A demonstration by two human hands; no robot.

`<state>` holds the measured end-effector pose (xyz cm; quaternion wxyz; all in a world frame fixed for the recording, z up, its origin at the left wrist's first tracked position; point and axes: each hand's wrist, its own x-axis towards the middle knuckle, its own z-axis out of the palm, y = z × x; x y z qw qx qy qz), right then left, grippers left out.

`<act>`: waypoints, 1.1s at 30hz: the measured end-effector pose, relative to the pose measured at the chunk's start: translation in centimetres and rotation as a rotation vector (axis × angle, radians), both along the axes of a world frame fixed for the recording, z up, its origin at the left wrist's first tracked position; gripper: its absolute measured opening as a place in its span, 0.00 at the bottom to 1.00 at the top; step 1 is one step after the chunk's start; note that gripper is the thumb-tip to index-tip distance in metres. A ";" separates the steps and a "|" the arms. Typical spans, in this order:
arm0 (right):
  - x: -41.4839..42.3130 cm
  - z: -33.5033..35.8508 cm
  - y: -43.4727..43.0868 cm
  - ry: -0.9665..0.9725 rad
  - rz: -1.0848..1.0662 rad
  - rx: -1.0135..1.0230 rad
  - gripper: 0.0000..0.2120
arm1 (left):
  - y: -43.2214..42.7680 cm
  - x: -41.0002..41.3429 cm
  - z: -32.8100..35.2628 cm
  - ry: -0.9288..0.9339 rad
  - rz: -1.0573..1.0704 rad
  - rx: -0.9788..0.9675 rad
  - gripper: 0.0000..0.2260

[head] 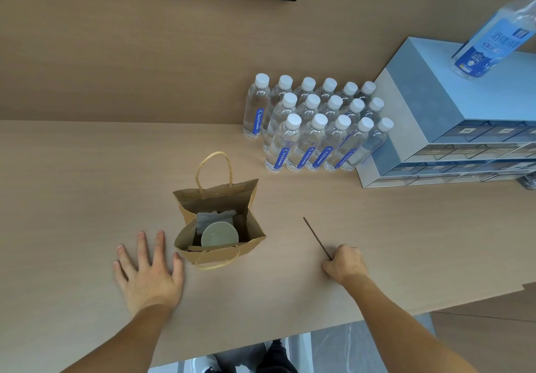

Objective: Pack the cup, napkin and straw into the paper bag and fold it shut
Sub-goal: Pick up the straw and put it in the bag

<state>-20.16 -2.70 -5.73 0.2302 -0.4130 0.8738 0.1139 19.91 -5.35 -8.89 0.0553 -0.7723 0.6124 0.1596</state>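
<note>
A brown paper bag (252,237) with twine handles stands open on the table, mouth up. Inside it a pale green cup (219,234) stands upright, and a grey folded napkin (214,217) leans behind the cup. To the right of the bag, my right hand (345,264) pinches the near end of a thin dark straw (316,237), whose far end points away and to the left. My left hand (148,271) lies flat on the table, fingers spread, with the thumb touching the bag's left bottom corner.
Several clear water bottles (313,129) with white caps stand in rows behind the bag to the right. A grey drawer cabinet (452,117) sits at the right with a blue-labelled bottle (490,39) on top. The table's near edge (406,311) runs close below my right hand.
</note>
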 end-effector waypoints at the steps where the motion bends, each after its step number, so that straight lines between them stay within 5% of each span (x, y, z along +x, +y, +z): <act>1: 0.0 0.0 -0.1 -0.002 0.007 0.005 0.08 | 0.0 0.0 0.0 0.000 0.000 -0.002 0.33; 9: 0.9 1.4 -0.6 -0.073 0.019 -0.031 0.08 | 0.1 -0.1 -0.2 0.015 0.021 -0.034 0.31; 19: 13.0 18.3 -6.1 -0.692 0.089 -0.980 0.06 | 0.2 0.1 -0.5 0.059 0.056 -0.062 0.31; 23: 17.1 22.0 -7.0 -0.924 0.304 -1.111 0.03 | 0.1 0.2 -0.8 0.046 0.052 -0.064 0.32; 33: 18.8 19.6 -8.2 -0.673 0.532 -1.004 0.05 | 0.1 0.2 -1.1 0.045 0.050 -0.081 0.33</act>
